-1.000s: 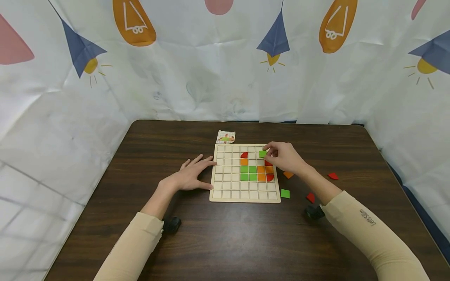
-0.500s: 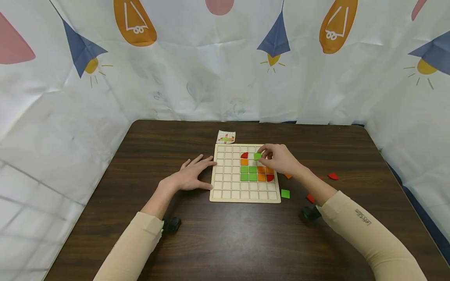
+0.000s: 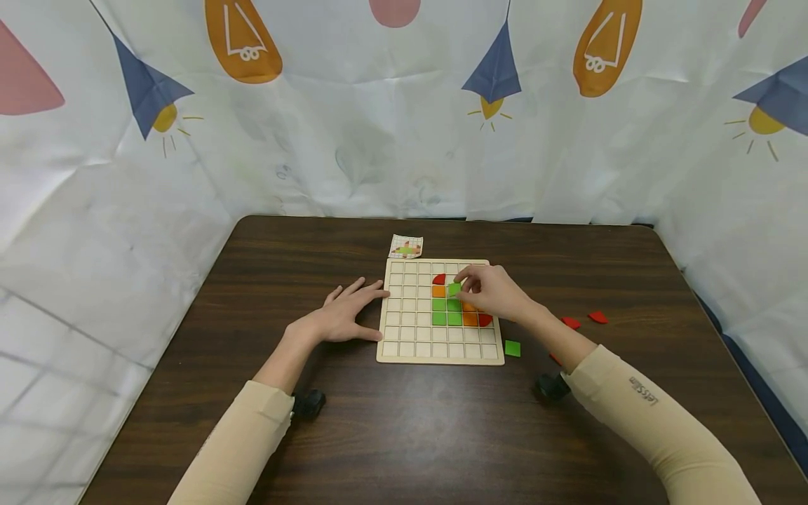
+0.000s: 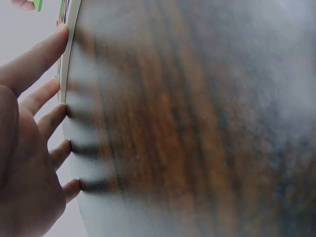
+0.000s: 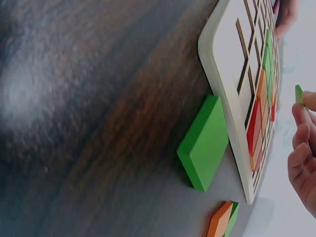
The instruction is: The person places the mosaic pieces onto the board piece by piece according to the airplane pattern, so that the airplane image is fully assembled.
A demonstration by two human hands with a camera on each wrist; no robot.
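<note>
A pale wooden grid board point(image 3: 410, 344) lies on the dark table, with green, orange and red tiles set in its right half. My right hand point(image 3: 495, 291) pinches a green square tile point(image 3: 454, 289) between thumb and fingers, over the cell right of an orange tile point(image 3: 438, 290) and above a green pair. In the right wrist view the held green tile point(image 5: 298, 94) shows on edge above the board. My left hand point(image 3: 337, 315) lies spread on the table, its thumb and fingertips at the board's left edge. Part of the board's right side is hidden behind my right hand.
A small picture card point(image 3: 406, 246) lies at the board's top left corner. Beside the board's right edge lies a loose green tile point(image 3: 513, 348). Red pieces point(image 3: 597, 317) lie farther right, one partly under my right forearm. An orange tile point(image 5: 220, 219) shows in the right wrist view.
My right hand has carried the green tile leftward and slightly nearer, from the board's upper right to beside the orange tile. The left hand has stayed still.
</note>
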